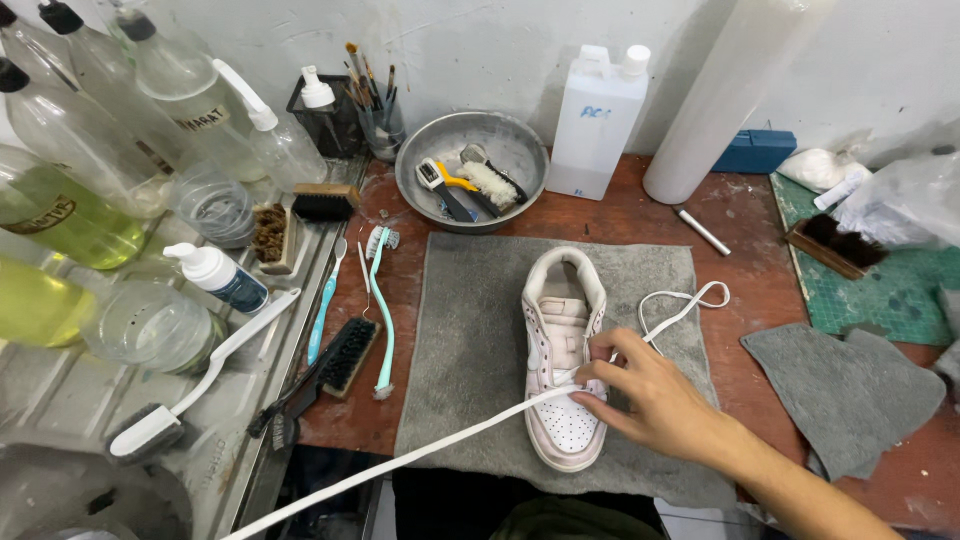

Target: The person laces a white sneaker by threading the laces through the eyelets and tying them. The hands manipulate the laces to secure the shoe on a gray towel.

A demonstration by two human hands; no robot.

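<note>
One white sneaker (563,355) lies on a grey cloth (470,350) in the middle of the worn red table (740,290), toe toward the person. The right hand (650,395) pinches a flat white lace (440,450) between thumb and fingertips just at the lower eyelets of the shoe. It seems the lacing is only at its beginning: one crossing near the toe is made, and the upper eyelets look still empty. One end of the lace runs long toward the lower left, the other makes a loose loop to the right of the shoe. The left hand is not in view. The sneaker looks pale, slightly pinkish, with small holes on the toe and an open tongue.
</note>
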